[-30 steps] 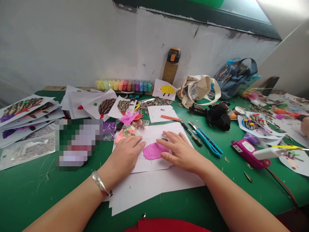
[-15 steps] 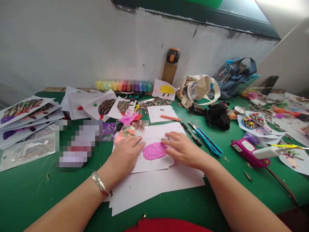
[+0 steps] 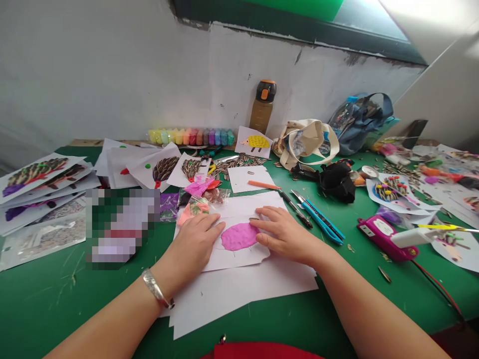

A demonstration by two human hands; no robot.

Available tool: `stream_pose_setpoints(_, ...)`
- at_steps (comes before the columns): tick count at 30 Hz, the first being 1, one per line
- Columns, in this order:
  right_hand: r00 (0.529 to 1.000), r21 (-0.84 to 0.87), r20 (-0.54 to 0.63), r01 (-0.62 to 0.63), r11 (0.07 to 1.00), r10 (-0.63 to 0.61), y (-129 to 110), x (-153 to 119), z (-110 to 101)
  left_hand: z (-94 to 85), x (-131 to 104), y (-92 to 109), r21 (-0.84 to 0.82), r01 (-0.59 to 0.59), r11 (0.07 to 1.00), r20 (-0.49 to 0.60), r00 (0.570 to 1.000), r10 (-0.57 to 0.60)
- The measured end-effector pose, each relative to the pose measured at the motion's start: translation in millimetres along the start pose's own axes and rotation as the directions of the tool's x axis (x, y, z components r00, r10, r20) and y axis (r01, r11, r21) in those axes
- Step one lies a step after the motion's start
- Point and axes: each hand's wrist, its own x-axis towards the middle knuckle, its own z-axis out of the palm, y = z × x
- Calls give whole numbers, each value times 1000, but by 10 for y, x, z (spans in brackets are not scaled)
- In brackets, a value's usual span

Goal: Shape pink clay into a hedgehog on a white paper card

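Observation:
A flattened oval of pink-purple clay (image 3: 239,236) lies on a white sheet of paper (image 3: 232,263), with thin pencil lines showing below it. My left hand (image 3: 198,239) rests on the paper at the clay's left side, fingers extended and holding nothing. At the right side, my right hand (image 3: 282,234) has its fingers apart, the tips at the clay's edge. Close to its fingertips lies a sunflower seed (image 3: 254,218). Under this sheet are more white papers (image 3: 243,294). Small bags of soft clay (image 3: 200,187) sit just beyond my left hand.
A blue utility knife (image 3: 322,219), a black pen (image 3: 295,208) and an orange stick (image 3: 264,184) lie to the right. Behind are loose sunflower seeds (image 3: 250,160) and a bottle (image 3: 262,107). A magenta glue gun (image 3: 385,237) and stacked seed pictures (image 3: 41,179) flank the work.
The view has tilted slightly upward. Both hands keep nearly the same place around the clay, and the seed near the right fingertips shows more plainly.

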Motion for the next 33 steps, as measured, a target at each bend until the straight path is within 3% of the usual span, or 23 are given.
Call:
stream_pose_setpoints(26,991,-91,124,-38,995,49,-170,-67,-28,-17,0,9,30,-20,999,11,1000,19)
stream_pose_setpoints(33,991,-161,130,46,986,-25,-241,-81,11,-27,12,8,17,-32,999,-9,999,32)
